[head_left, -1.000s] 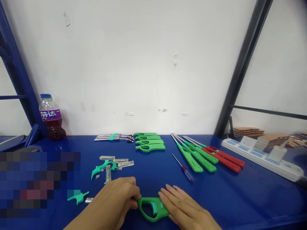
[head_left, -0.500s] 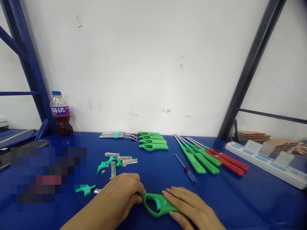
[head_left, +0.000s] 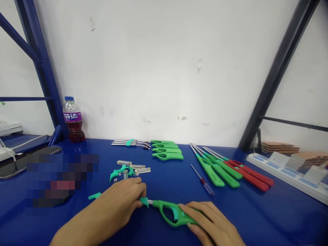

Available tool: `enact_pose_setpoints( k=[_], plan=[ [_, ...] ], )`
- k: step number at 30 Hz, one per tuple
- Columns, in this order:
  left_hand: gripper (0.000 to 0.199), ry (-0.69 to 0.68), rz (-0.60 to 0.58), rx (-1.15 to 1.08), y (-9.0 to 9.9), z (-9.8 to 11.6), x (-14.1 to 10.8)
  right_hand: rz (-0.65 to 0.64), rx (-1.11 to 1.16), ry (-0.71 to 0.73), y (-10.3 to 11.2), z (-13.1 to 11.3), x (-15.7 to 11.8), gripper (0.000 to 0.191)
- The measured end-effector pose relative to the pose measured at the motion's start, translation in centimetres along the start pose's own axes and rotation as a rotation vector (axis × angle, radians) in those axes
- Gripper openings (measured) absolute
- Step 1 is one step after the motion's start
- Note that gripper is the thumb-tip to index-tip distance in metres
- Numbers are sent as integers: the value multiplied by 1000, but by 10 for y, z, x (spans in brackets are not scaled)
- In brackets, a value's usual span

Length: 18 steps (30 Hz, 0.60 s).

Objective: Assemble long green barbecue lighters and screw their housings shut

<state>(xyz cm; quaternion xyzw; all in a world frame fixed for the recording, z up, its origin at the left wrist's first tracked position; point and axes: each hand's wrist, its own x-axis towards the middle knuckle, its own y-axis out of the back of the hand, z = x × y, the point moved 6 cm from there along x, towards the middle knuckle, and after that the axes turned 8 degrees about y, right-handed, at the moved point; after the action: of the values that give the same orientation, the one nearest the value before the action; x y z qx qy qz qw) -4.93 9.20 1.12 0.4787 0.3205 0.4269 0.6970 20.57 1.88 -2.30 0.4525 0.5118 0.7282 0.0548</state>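
My right hand (head_left: 212,218) presses a green lighter handle (head_left: 166,204) against the blue table, fingers over its rear part. A teal trigger (head_left: 175,214) shows inside the handle's loop. My left hand (head_left: 128,194) is closed around a teal collar (head_left: 144,201), just left of the handle's neck. Between collar and neck a short length of metal tube (head_left: 150,202) is visible; how far it reaches into the neck cannot be seen. Behind my left hand lie clear fluid tanks (head_left: 138,166) and teal trigger parts (head_left: 120,170), with another teal piece (head_left: 94,195) by my forearm.
Several green handles (head_left: 167,156) and metal tubes (head_left: 124,144) lie near the wall. Rightward are a screwdriver (head_left: 206,186), green lighters (head_left: 212,171), red lighters (head_left: 252,177) and a white power strip (head_left: 289,174). A drink bottle (head_left: 73,118) stands at the back left.
My left hand has drawn slightly left of the handle, and the teal collar and metal tube now show at its neck. The view has shifted a little left.
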Motion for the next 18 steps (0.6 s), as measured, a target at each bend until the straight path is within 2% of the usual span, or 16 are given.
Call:
enact_pose_setpoints(
  k=[3, 7, 13, 18],
  plan=[
    [17, -93, 12, -45, -4, 17, 0, 13, 16, 4, 2, 1, -1, 38],
    [20, -119, 39, -43, -2, 32, -3, 56, 73, -21, 7, 2, -3, 44],
    [18, -225, 175, -136, 8, 40, -2, 124, 97, -74, 16, 3, -5, 49],
    [18, -315, 234, -106, 9, 46, -5, 150, 122, -65, 20, 3, -6, 52]
  ],
)
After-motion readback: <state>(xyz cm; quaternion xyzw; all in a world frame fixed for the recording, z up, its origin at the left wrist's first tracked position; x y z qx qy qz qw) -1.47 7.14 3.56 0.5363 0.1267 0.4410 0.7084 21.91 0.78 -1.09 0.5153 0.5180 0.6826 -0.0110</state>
